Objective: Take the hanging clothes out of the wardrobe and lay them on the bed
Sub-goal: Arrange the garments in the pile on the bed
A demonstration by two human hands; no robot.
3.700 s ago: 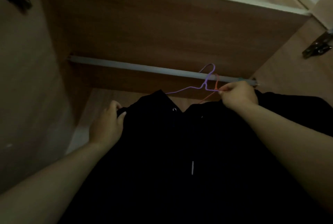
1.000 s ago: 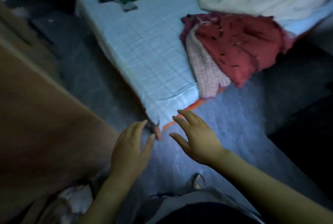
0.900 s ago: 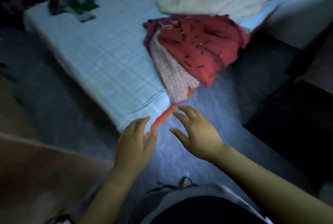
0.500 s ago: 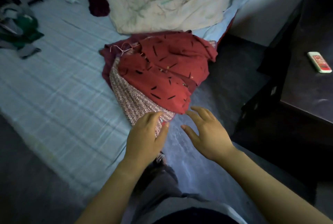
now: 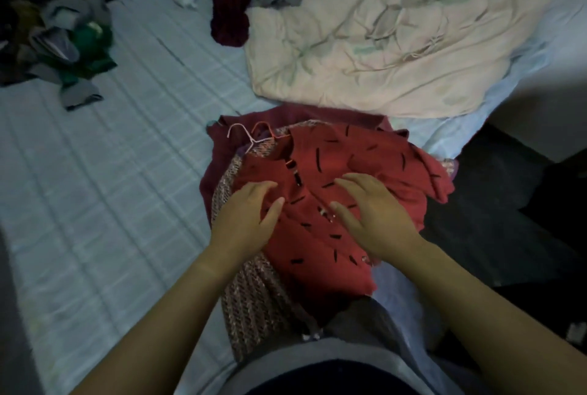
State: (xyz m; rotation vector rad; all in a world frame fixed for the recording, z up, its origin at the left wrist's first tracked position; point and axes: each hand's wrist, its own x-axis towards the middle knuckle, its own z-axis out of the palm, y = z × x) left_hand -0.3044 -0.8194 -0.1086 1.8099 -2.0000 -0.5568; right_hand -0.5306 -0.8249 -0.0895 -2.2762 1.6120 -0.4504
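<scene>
Hands [image 5: 244, 220] [image 5: 378, 213] advanced over red shirt [image 5: 317, 255]; collar [image 5: 287, 145] points away.

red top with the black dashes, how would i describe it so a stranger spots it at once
Start at the bed, then the clothes pile at its near edge, in front of the cream duvet. The red top lies uppermost; only it carries short black dashes, unlike the pink knit beneath.

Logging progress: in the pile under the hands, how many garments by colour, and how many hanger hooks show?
Red garment with black dashes: 1
Pink knit garment: 1
Maroon garment: 1
Hanger hooks: 2
Total: 5
</scene>
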